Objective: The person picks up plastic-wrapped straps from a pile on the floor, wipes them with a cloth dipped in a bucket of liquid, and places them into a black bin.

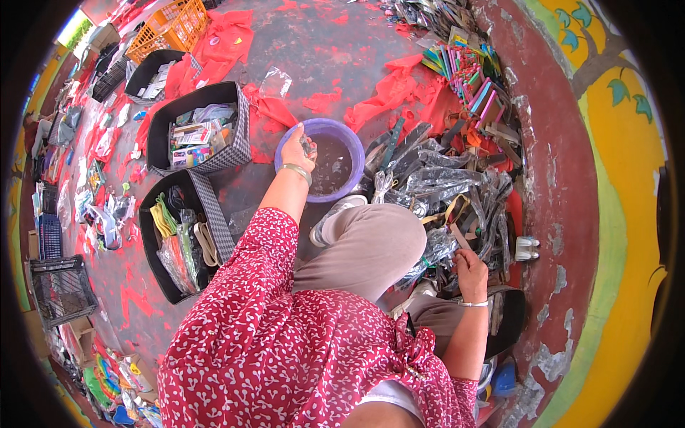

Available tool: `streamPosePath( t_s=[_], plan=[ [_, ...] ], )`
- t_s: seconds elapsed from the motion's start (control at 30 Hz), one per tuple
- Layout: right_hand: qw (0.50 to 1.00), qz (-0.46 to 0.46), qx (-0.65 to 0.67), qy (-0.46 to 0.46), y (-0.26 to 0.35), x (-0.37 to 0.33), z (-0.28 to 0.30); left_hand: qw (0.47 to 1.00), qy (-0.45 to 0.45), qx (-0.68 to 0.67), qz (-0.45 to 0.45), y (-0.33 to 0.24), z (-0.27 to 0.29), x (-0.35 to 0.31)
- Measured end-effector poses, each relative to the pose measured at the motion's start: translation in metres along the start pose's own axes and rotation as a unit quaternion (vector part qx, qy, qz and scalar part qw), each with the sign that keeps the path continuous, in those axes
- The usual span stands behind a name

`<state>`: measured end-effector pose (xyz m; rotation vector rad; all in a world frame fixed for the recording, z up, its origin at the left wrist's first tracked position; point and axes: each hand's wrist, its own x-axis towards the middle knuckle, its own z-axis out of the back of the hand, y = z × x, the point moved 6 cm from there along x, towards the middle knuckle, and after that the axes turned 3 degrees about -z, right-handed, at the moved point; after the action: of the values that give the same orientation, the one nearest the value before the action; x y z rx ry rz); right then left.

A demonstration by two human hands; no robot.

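Head view | left hand (296, 151) nearer, curled around small grey pieces (308, 147) at the left rim of the purple basin (358, 153), whose opening lies rightward | right hand (472, 274) well apart, fingers bent beside plastic-wrapped packets (438, 246), grip unclear

Torn red sheets (227, 44) lie in many places on the grey floor (303, 36). Along its right edge is a heap of plastic packets (457, 178), with colourful sticks (486, 100) farther up this edge. A purple basin (355, 146) stands beside the heap; to its left stand two checked boxes (227, 155). An orange basket (187, 27) stands farther away.
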<state>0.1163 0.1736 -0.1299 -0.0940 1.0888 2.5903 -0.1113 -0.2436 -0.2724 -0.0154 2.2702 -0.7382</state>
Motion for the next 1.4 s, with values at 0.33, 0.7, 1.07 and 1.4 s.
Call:
streamPosePath(
  t_s=[0.33,0.7,1.07,1.4],
  plan=[
    [1.000,-0.015,0.010,0.005,0.006,-0.002,0.001,0.999,0.004,0.037,0.002,-0.001,-0.008,-0.007],
    [0.999,-0.028,0.028,0.011,0.005,-0.004,-0.001,0.971,0.203,-0.094,0.083,0.000,-0.002,0.006],
    [0.999,-0.030,0.032,0.012,0.004,-0.007,-0.001,0.968,0.175,-0.175,0.032,-0.006,0.011,-0.003],
    [0.999,-0.026,0.030,0.005,0.003,-0.008,0.001,0.963,0.198,-0.174,0.061,-0.003,-0.007,-0.009]
  ],
)
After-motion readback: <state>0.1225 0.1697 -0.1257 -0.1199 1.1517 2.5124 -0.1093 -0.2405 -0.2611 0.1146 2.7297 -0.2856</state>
